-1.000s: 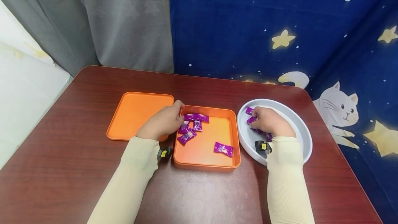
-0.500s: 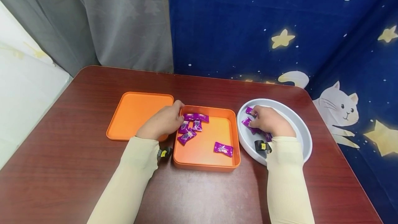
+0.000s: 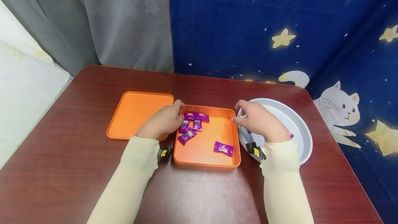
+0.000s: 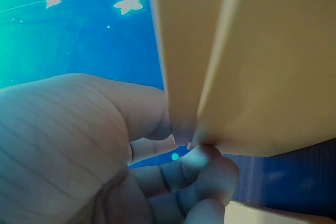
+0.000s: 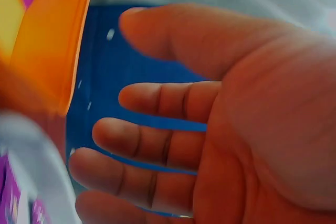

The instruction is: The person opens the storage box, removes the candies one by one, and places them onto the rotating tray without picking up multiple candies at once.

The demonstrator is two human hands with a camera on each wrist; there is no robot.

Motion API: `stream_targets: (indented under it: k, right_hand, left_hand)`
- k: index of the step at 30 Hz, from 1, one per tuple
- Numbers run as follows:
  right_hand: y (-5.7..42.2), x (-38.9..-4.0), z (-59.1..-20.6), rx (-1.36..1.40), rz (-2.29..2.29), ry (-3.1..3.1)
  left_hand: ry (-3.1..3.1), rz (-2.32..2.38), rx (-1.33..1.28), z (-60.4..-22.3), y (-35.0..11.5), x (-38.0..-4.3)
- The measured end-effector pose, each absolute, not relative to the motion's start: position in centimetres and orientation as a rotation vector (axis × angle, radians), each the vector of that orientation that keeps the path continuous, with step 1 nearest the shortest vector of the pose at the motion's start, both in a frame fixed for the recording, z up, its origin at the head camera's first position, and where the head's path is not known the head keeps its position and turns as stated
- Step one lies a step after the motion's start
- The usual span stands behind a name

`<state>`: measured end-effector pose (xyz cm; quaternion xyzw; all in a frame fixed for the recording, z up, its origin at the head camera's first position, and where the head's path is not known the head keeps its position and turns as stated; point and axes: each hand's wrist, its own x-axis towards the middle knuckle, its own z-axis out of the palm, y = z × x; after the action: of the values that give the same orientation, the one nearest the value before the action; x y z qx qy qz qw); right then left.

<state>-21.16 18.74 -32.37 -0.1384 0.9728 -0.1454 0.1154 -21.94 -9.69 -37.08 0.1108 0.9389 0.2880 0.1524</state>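
An orange square box (image 3: 205, 167) lies in the middle of the table, holding several purple wrapped candies (image 3: 197, 125) at its left side. One lone candy (image 3: 223, 148) is at its front right. My left hand (image 3: 163, 122) grips the box's left wall near the far corner; in the left wrist view, thumb and fingers lie on either side of the wall (image 4: 181, 77). My right hand (image 3: 261, 120) hovers over the left rim of a white round tray (image 3: 306, 130), beside the box's right wall. The right wrist view shows its fingers (image 5: 131, 135) apart, holding nothing. This hand mostly hides the tray's candies (image 5: 10, 198).
Left of the box lies an orange lid (image 3: 140, 113), partly behind my left hand. The brown table (image 3: 77, 155) ends at a far edge before grey and blue curtains (image 3: 233, 27). The tray stands close to the box's right side.
My right hand has left the candies in the tray and moved left towards the box, its fingers spreading. My left hand and the box have stayed put.
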Motion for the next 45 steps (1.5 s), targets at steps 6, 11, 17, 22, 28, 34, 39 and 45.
stream_targets:
  k: [6,11,17,22,28,34,39,45]
  right_hand:
    - [15.6,-20.0,-32.1,-0.507,-0.38,2.86]
    - [13.8,-19.8,-32.9,-0.575,-0.323,2.837]
    - [12.7,-19.9,-33.6,-0.658,-0.297,2.807]
    - [12.2,-19.7,-33.8,-0.672,-0.318,2.764]
    - [11.8,-19.8,-34.4,-0.681,-0.298,2.752]
    - [11.6,-20.0,-35.0,-0.609,-0.238,2.726]
    - [11.5,-20.2,-35.5,-0.609,-0.229,2.704]
    - [11.4,-20.3,-35.9,-0.659,-0.225,2.678]
  left_hand:
    - [2.708,0.829,0.314,-37.2,-9.7,-22.0]
    - [2.705,0.825,0.306,-37.3,-9.7,-22.0]
    - [2.702,0.822,0.323,-37.3,-9.7,-22.1]
    - [2.707,0.806,0.338,-37.2,-9.7,-22.1]
    - [2.705,0.809,0.336,-37.3,-9.7,-22.2]
    - [2.702,0.81,0.334,-37.4,-9.7,-22.2]
    - [2.702,0.817,0.331,-37.4,-9.7,-22.2]
    - [2.695,0.827,0.322,-37.4,-9.7,-22.2]
